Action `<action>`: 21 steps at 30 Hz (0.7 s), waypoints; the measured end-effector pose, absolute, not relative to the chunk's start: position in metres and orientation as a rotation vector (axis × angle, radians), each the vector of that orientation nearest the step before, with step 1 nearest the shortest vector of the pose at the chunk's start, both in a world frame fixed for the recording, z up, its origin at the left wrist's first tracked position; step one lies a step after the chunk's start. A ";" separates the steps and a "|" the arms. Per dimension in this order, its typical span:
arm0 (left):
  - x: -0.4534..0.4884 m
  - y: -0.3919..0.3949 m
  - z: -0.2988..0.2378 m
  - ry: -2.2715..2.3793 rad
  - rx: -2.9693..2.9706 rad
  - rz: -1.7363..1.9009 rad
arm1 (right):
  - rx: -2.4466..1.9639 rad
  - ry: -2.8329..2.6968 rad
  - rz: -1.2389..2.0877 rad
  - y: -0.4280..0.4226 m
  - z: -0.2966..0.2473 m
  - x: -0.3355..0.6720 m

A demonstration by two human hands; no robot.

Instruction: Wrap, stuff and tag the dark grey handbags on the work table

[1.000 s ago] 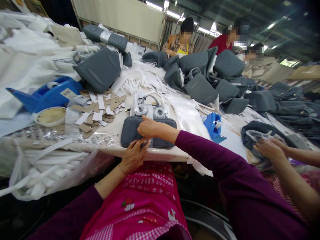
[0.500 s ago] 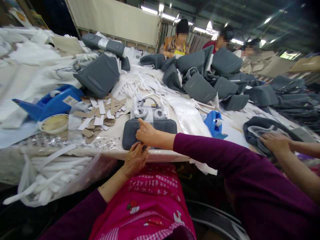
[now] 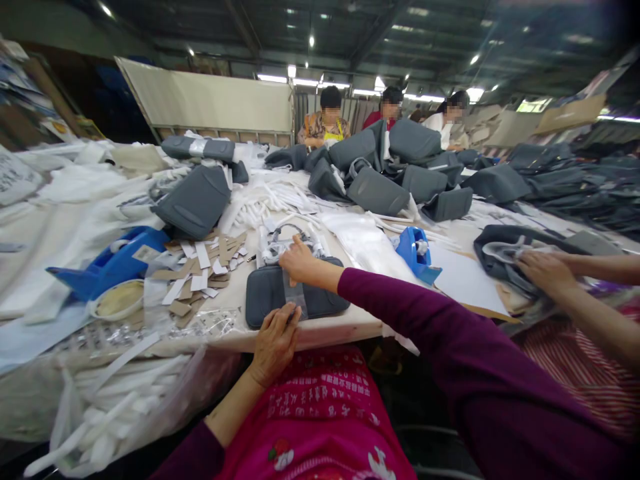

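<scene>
A dark grey bag [image 3: 263,297] lies flat at the table's front edge, with a strip of clear tape [image 3: 295,295] running across its top. Wrapped handles [image 3: 274,252] extend behind it on the table. My left hand [image 3: 275,340] is at the bag's front edge, fingers closed at the lower end of the tape; its fingertips are partly hidden. Above the bag is my right hand [image 3: 305,261], index finger stretched out and thumb pointing down onto the tape. The other fingers of that hand are curled and partly hidden.
Blue tape dispensers [image 3: 113,260] [image 3: 419,252] stand left and right. Cardboard pieces [image 3: 200,273] lie left of the bag. Grey bags [image 3: 377,190] pile up behind. A plastic bag of white tubes [image 3: 125,400] hangs front left. A co-worker's hand [image 3: 545,270] works at right.
My right hand has moved away from my left hand, up over the bag toward the handles, uncovering the tape strip. My left hand stays at the front edge. The camera has tilted up.
</scene>
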State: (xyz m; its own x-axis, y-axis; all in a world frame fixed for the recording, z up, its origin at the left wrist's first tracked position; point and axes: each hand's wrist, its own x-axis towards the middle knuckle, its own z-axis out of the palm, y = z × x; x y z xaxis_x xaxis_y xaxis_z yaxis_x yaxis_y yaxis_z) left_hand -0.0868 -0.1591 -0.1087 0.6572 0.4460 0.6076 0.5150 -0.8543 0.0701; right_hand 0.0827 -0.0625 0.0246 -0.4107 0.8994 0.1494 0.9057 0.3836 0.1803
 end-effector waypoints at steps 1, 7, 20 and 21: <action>-0.087 -0.159 -0.108 -0.798 -2.763 -0.958 | -1.735 -2.504 -0.401 -0.062 0.028 0.089; -0.088 -0.161 -0.107 -0.792 -2.729 -0.906 | -1.742 -2.178 -0.310 -0.101 0.005 0.102; -0.092 -0.159 -0.100 -0.704 -2.714 -0.842 | -1.909 -1.471 -0.193 -0.095 -0.026 0.137; -0.092 -0.158 -0.097 -0.718 -2.743 -0.854 | -1.917 -1.428 -0.068 -0.096 -0.029 0.144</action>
State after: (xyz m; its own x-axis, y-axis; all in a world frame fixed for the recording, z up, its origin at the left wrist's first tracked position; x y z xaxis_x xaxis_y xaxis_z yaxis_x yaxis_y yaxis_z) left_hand -0.0925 -0.1579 -0.0968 0.7182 0.3940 0.5736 0.4976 -0.8669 -0.0277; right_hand 0.1441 -0.0961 -0.0293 0.3810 0.8095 0.4466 0.8483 -0.1140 -0.5171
